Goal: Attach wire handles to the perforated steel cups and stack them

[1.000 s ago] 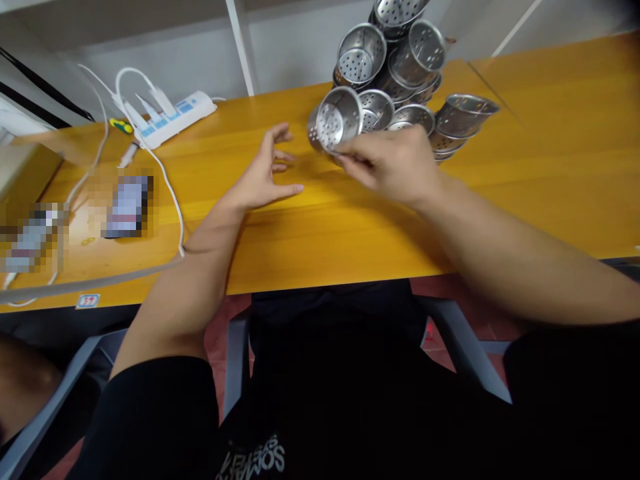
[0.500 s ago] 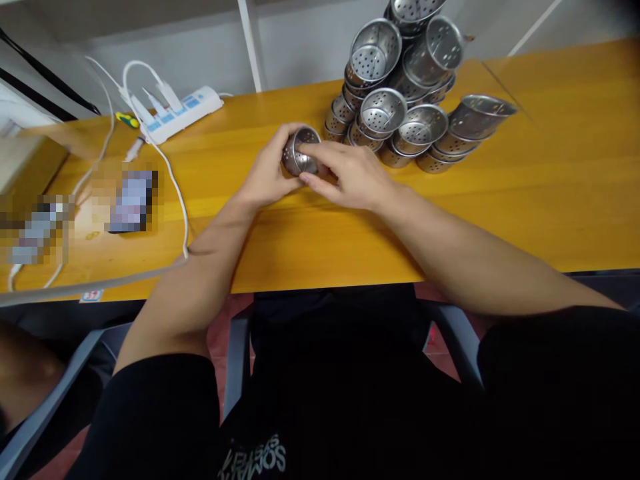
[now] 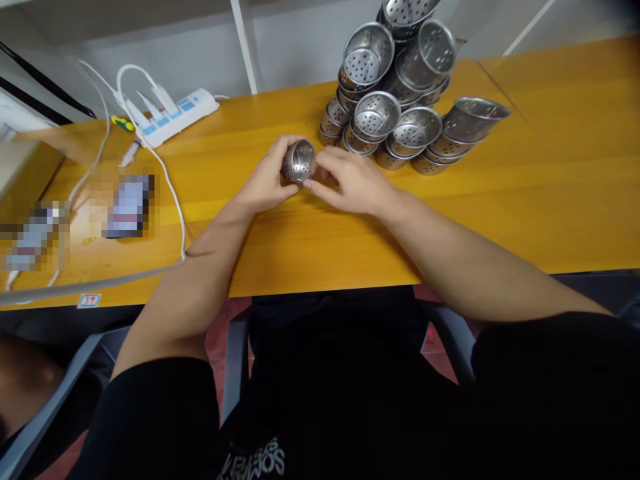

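Note:
A small perforated metal cup (image 3: 299, 162) is tilted with its mouth toward me, just above the wooden table. Wrapped around its left side, my left hand (image 3: 270, 179) holds it, the thumb low and the fingers over the top. My right hand (image 3: 353, 179) is closed at the cup's right rim, thumb and bent fingers against the edge. Its inner fingertips are partly hidden. Behind my right hand stand stacks of similar perforated metal cups (image 3: 377, 117), some nested in each other and leaning.
A white power strip (image 3: 177, 119) with plugs and cables lies at the back left. Two blurred-out phones, one a dark phone (image 3: 131, 205), rest on the left of the table (image 3: 550, 200). A white cable (image 3: 173, 193) runs close to my left forearm. Another person's leg shows at lower left.
My right index finger has drawn out of the cup's mouth to its right rim, and the fingers are more bent. The left hand keeps hold of the cup; the view has shifted slightly.

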A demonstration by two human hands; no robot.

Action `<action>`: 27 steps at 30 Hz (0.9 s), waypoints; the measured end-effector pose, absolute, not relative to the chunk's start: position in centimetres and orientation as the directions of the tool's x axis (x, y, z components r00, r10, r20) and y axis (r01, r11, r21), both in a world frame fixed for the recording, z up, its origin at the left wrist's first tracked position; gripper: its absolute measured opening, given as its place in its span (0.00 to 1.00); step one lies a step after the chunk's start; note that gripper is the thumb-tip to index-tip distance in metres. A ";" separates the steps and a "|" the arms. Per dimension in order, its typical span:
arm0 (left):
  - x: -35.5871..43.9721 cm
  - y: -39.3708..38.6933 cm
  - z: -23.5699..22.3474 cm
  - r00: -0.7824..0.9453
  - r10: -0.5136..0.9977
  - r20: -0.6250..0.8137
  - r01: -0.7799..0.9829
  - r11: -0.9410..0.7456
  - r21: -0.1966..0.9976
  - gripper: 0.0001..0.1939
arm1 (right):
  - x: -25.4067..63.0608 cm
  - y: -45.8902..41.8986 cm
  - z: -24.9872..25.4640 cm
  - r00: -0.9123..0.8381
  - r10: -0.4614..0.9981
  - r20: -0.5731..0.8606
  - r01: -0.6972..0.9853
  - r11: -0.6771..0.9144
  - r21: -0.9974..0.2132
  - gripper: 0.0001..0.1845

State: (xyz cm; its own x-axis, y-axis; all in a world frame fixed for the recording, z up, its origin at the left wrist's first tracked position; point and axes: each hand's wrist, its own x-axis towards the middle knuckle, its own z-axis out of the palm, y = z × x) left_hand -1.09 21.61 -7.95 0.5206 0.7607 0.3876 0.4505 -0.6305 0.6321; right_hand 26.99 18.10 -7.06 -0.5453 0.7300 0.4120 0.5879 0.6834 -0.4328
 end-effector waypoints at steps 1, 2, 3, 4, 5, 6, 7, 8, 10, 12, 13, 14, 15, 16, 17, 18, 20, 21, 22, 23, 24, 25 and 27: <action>-1.1 21.7 -8.1 0.526 0.753 0.395 0.442 -0.639 0.630 0.51 | 27.0 18.1 -7.1 -0.538 0.726 0.428 0.584 0.687 -0.433 0.24; -1.2 21.8 -8.2 0.532 0.742 0.407 0.425 -0.650 0.630 0.50 | 27.0 18.0 -7.1 -0.532 0.721 0.444 0.576 0.693 -0.433 0.24; -1.2 21.8 -8.2 0.537 0.730 0.422 0.405 -0.662 0.631 0.48 | 27.0 18.0 -7.2 -0.527 0.715 0.460 0.567 0.699 -0.436 0.23; -1.3 21.9 -8.3 0.542 0.721 0.432 0.389 -0.671 0.632 0.47 | 26.9 18.1 -7.3 -0.521 0.710 0.474 0.559 0.703 -0.440 0.23; -1.3 21.9 -8.3 0.544 0.717 0.436 0.382 -0.674 0.632 0.47 | 26.8 18.1 -7.5 -0.514 0.708 0.484 0.552 0.705 -0.445 0.23; -1.3 21.9 -8.4 0.543 0.720 0.433 0.387 -0.672 0.632 0.47 | 26.7 18.1 -7.6 -0.507 0.707 0.493 0.546 0.706 -0.451 0.24; -1.3 22.0 -8.4 0.541 0.729 0.420 0.403 -0.663 0.631 0.48 | 26.6 18.2 -7.8 -0.501 0.706 0.501 0.540 0.707 -0.456 0.24; -1.3 21.9 -8.3 0.538 0.740 0.404 0.424 -0.651 0.629 0.49 | 26.5 18.2 -7.9 -0.496 0.704 0.509 0.534 0.709 -0.461 0.24; -1.1 21.7 -8.2 0.539 0.755 0.374 0.450 -0.633 0.629 0.50 | 26.4 18.2 -8.1 -0.490 0.702 0.517 0.523 0.711 -0.470 0.25; -1.0 21.3 -7.7 0.554 0.753 0.355 0.453 -0.630 0.631 0.49 | 26.4 18.1 -8.1 -0.491 0.704 0.512 0.517 0.709 -0.479 0.26; -0.9 21.1 -7.5 0.562 0.752 0.344 0.456 -0.629 0.630 0.48 | 26.4 18.0 -8.0 -0.490 0.707 0.509 0.516 0.706 -0.484 0.26; -0.8 20.8 -7.2 0.567 0.754 0.332 0.462 -0.625 0.630 0.47 | 26.4 18.0 -8.0 -0.487 0.711 0.508 0.515 0.703 -0.490 0.26; -0.7 20.5 -6.9 0.569 0.758 0.318 0.473 -0.618 0.628 0.46 | 26.4 17.9 -7.9 -0.482 0.714 0.508 0.514 0.700 -0.496 0.25; -0.6 20.4 -6.7 0.569 0.765 0.301 0.488 -0.609 0.626 0.45 | 26.4 17.8 -7.9 -0.477 0.718 0.507 0.513 0.696 -0.503 0.25; -0.5 20.3 -6.6 0.566 0.774 0.284 0.504 -0.598 0.623 0.45 | 26.4 17.7 -7.8 -0.471 0.724 0.504 0.513 0.690 -0.511 0.24; -0.5 20.2 -6.5 0.561 0.782 0.271 0.518 -0.588 0.621 0.44 | 26.4 17.6 -7.7 -0.466 0.730 0.499 0.516 0.683 -0.517 0.23; -0.6 20.5 -6.6 0.560 0.786 0.263 0.527 -0.583 0.618 0.45 | 26.3 17.5 -7.7 -0.457 0.739 0.495 0.517 0.674 -0.528 0.23; -0.7 20.7 -6.8 0.565 0.777 0.276 0.516 -0.594 0.617 0.46 | 26.2 17.5 -7.8 -0.450 0.741 0.498 0.513 0.672 -0.534 0.23; -0.8 21.0 -7.0 0.577 0.762 0.294 0.496 -0.613 0.615 0.46 | 26.1 17.5 -7.8 -0.440 0.743 0.504 0.508 0.669 -0.543 0.24; -1.0 21.3 -7.3 0.590 0.743 0.314 0.471 -0.634 0.613 0.46 | 26.0 17.5 -7.9 -0.427 0.747 0.509 0.498 0.664 -0.557 0.24; -1.3 21.7 -7.5 0.602 0.724 0.336 0.446 -0.654 0.611 0.45 | 26.0 17.6 -8.1 -0.408 0.752 0.517 0.481 0.658 -0.579 0.25; -1.6 22.0 -7.8 0.605 0.712 0.355 0.429 -0.668 0.609 0.46 | 25.9 17.7 -8.2 -0.395 0.756 0.522 0.450 0.654 -0.608 0.26; -2.6 22.9 -8.5 0.572 0.726 0.381 0.439 -0.664 0.605 0.48 | 26.0 17.9 -8.5 -0.400 0.748 0.530 0.354 0.659 -0.663 0.28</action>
